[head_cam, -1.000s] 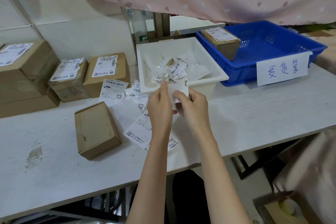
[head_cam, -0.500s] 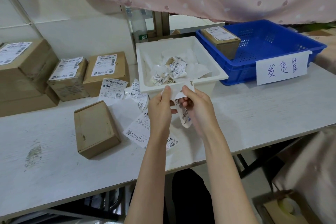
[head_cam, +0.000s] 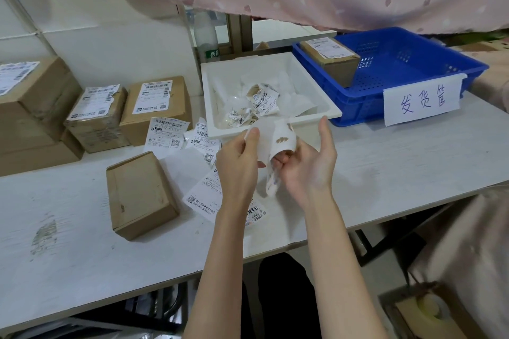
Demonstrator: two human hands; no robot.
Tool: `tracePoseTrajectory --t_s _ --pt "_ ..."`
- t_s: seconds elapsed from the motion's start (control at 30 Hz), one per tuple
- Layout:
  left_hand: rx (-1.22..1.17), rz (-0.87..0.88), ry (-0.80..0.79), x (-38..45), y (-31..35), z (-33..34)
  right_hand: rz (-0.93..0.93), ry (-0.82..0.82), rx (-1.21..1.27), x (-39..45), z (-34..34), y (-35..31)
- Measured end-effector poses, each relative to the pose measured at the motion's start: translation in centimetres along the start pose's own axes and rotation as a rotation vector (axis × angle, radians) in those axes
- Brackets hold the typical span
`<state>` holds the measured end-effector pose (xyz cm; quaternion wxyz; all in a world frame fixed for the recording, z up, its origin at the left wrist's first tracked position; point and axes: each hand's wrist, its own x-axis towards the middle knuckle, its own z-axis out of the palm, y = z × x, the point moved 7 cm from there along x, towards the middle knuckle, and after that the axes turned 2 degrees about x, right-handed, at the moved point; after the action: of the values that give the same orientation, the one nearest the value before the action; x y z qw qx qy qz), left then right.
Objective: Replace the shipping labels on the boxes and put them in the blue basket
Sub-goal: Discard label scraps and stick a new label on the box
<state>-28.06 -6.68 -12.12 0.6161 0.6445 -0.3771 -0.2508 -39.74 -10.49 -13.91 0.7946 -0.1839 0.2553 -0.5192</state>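
Observation:
My left hand (head_cam: 238,162) and my right hand (head_cam: 308,162) hold a curled white label (head_cam: 276,146) between them, just in front of the white bin (head_cam: 330,111). The left pinches its upper edge. The right's curled fingers grip the lower part, with the thumb stuck up. A bare cardboard box (head_cam: 139,194) without a label lies on the table to the left. Loose shipping labels (head_cam: 202,192) lie between that box and my hands. The blue basket (head_cam: 407,63) at the back right holds one labelled box (head_cam: 330,60).
The white bin holds crumpled labels and backing paper (head_cam: 259,104). Labelled cardboard boxes (head_cam: 96,115) are stacked at the left rear. A paper sign (head_cam: 421,102) hangs on the basket's front. A plastic bottle (head_cam: 206,36) stands behind the bin. Pink cloth hangs overhead.
The label in my hands has peeled further apart and curled. My right hand has turned, its thumb now raised, and both hands sit slightly lower than before.

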Motion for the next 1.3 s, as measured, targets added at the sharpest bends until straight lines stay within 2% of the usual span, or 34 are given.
tracePoseTrajectory --t_s 0.07,0.2,0.27,0.4,0.5,0.57,0.67,0.77,0.97,1.03,1.17,1.3 --pt "-0.022 0.030 -0.044 -0.1 0.1 0.0 0.002 0.051 -0.067 0.1 -0.3 -0.5" --pt "-0.014 0.042 -0.110 -0.6 0.0 0.4 0.013 0.165 -0.554 0.2 -0.8 -1.2" --pt "0.028 0.062 -0.110 -0.7 0.1 0.4 -0.009 0.180 -0.716 0.3 -1.0 -1.1" --pt "-0.032 -0.038 -0.086 -0.3 -0.1 0.0 -0.158 0.135 -0.879 0.5 -0.8 -1.3" --pt "0.053 -0.092 -0.089 0.1 -0.3 0.0 -0.227 0.069 -0.925 0.2 0.0 -1.4" --pt "0.157 -0.051 -0.068 0.5 -0.3 -0.1 -0.257 0.033 -0.935 -0.1 0.5 -1.3" --pt "0.254 0.034 0.026 0.8 -0.2 -0.3 -0.343 0.087 -0.986 -0.3 0.4 -1.5" --pt "0.203 0.010 0.104 0.7 -0.6 -0.5 -0.310 0.155 -0.916 -0.5 0.0 -1.3" --pt "-0.147 -0.193 0.186 0.9 -2.7 -0.8 -0.056 0.141 -0.467 -0.7 0.1 -0.2" --pt "-0.203 -0.236 0.217 0.7 -2.7 -0.8 -0.035 0.122 -0.349 -0.8 0.4 0.0" --pt "-0.213 -0.238 0.227 0.6 -2.6 -0.8 -0.011 0.122 -0.247 -0.8 0.9 0.1" --pt "-0.125 -0.164 0.194 0.6 -1.6 -0.8 -0.052 0.143 -0.344 -0.6 0.4 -0.7"
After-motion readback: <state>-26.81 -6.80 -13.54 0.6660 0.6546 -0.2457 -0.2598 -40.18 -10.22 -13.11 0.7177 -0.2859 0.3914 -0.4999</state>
